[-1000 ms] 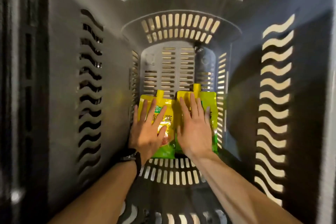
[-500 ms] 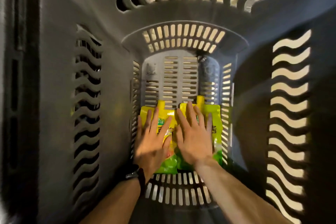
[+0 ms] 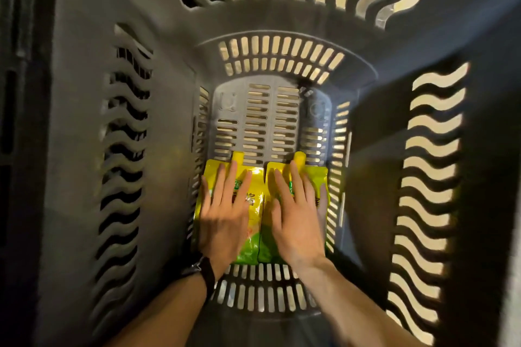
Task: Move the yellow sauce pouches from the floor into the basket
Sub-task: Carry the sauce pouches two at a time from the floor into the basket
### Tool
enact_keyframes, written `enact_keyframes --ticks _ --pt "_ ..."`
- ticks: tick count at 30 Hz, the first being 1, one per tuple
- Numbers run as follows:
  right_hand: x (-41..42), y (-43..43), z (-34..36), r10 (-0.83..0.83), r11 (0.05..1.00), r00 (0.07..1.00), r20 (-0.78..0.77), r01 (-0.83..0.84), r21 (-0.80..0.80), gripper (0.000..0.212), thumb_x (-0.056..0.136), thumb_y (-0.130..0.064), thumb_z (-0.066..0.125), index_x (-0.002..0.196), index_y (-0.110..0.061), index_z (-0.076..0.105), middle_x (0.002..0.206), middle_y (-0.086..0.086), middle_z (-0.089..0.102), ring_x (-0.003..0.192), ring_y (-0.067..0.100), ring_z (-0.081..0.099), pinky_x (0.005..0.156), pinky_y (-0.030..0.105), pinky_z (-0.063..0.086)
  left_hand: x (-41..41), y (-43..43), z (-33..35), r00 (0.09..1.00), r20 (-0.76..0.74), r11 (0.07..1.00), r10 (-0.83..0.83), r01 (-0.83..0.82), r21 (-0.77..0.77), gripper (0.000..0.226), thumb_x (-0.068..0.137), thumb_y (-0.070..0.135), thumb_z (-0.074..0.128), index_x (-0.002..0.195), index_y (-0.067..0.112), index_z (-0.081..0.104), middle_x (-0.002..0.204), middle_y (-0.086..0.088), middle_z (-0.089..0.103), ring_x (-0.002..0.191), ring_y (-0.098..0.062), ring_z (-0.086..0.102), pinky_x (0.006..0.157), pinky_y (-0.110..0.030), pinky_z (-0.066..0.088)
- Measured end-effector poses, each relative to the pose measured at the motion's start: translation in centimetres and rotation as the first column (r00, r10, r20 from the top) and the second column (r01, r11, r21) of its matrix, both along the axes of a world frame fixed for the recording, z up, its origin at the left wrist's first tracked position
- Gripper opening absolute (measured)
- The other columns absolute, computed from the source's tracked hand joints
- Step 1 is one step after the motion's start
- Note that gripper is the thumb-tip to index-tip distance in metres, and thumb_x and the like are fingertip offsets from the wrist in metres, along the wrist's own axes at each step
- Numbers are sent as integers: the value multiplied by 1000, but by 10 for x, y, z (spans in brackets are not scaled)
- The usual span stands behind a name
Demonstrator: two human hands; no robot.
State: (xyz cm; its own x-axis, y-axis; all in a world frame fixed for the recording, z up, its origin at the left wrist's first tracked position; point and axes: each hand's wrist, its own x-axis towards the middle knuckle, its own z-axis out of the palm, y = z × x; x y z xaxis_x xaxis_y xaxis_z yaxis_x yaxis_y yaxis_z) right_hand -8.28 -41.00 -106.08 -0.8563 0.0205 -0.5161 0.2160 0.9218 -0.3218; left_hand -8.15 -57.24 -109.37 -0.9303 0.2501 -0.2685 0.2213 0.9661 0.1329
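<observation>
Two yellow plastic sauce pouches with green bottoms already lie side by side on the slatted floor of the dark grey plastic basket [image 3: 79, 149]. Your left hand [image 3: 225, 222] rests flat on the left pouch [image 3: 255, 205] and your right hand [image 3: 298, 228] on the right pouch [image 3: 318, 175], fingers straight, gripping nothing. Each pouch sits right under its palm, its long axis running along your fingers, spout just past the fingertips. I'd guess you just lift straight up.

The basket's dark grey slotted floor [image 3: 270, 121] carries two yellow sauce pouches lying flat side by side at its near end (long edges touching, or nearly so): the left pouch [image 3: 255, 214] and the right pouch [image 3: 318, 179], their spouts pointing away from the person.
</observation>
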Motion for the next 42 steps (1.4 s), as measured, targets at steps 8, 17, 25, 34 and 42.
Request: enact_keyframes --ticks 8,17,25,34,42 --pt "45 2 -43 28 999 999 -18 -27 18 64 99 -45 28 158 -34 7 168 2 -1 154 24 -5 122 57 -1 13 -1 -21 999 39 997 0 3 -77 59 99 44 29 156 33 29 167 -6 17 155 -25 14 124 -54 8" --pt "41 -1 -33 40 995 999 0 -40 91 61 99 -45 29 157 -29 19 166 7 13 154 27 5 118 61 17 12 2 -18 999 13 999 42 -42 -24 57 101 41 28 158 31 26 167 -8 18 154 -28 17 118 -63 19" --pt "14 -7 -11 -34 998 999 32 32 59 60 94 -40 31 153 -35 27 161 2 27 150 23 20 120 53 -3 7 10 -22 986 -127 994 107 -104 23 48 105 32 38 152 25 41 163 -11 29 150 -27 30 118 -64 19" --pt "9 -6 -28 33 994 999 32 -36 102 62 96 -45 25 156 -38 12 166 -7 -9 153 22 -7 120 58 -7 -29 12 -25 989 -44 990 139 -137 45 48 98 37 38 143 31 54 159 -11 38 147 -34 33 121 -55 16" --pt "8 -10 -32 10 993 1000 19 -12 117 64 92 -43 27 156 -35 21 167 -5 -2 153 25 3 120 62 -1 -44 11 -12 987 52 984 152 -156 88 47 96 40 42 133 19 63 141 -20 55 128 -38 51 113 -55 34"
